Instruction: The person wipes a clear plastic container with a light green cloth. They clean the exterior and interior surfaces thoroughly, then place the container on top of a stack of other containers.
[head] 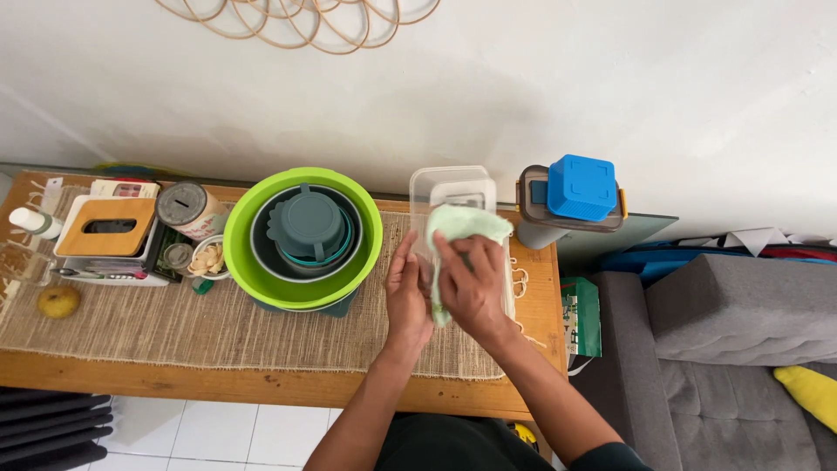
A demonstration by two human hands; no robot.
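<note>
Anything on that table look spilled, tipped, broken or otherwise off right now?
Nothing stands out. The clear plastic container sits on the woven runner, steadied by the left hand while the right hand presses a pale green cloth into it. The stacked green bowls sit level, with no spill visible.

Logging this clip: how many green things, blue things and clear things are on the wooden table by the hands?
Green: 2, the lime bowl and the pale green cloth.
Blue: 1, the square blue lid.
Clear: 1, the plastic container.
Total: 4
</note>
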